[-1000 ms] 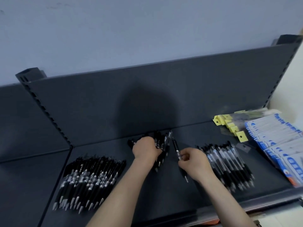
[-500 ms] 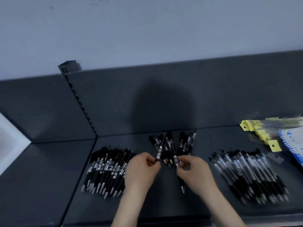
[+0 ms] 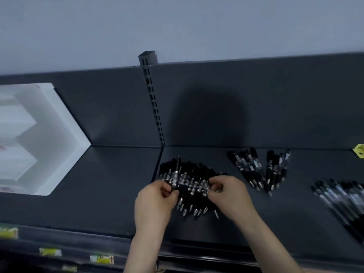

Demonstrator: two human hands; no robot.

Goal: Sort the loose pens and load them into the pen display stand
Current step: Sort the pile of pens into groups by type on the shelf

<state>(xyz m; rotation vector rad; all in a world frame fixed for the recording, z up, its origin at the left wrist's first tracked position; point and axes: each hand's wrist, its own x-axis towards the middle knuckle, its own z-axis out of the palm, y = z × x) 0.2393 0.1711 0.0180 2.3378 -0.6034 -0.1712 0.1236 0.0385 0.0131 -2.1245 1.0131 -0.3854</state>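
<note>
Sorting underway, loading seemingly not begun.
Far left of the left hand [image 3: 155, 200], white angular stand [image 3: 59, 123] shows no pens; this hand pinches one black silver-banded pen [image 3: 175, 175] over the black pen pile [image 3: 194, 186]; right hand [image 3: 230, 194], fingers curled, touches the pile, grip unclear; beyond it lie a small pen cluster [image 3: 256, 170] and a blurred pen row [image 3: 342, 198].

**Left pile** [image 3: 194, 184]: many black click pens with silver bands and metal tips. They lie side by side on the dark shelf [image 3: 118, 184], tips toward the viewer.
**Single pen** [image 3: 175, 175]: same type, near upright over the pile's left edge, pinched by the left hand [image 3: 155, 200].
**Right hand** [image 3: 228, 194]: fingers curled at the pile's right edge; grip unclear.
**Middle group** [image 3: 256, 170]: a smaller fan of pens, apart to the right.
**Right group** [image 3: 342, 200]: slanted and blurred, cut off by the frame edge.
**White stepped stand** [image 3: 45, 138]: far left on the shelf.
</note>
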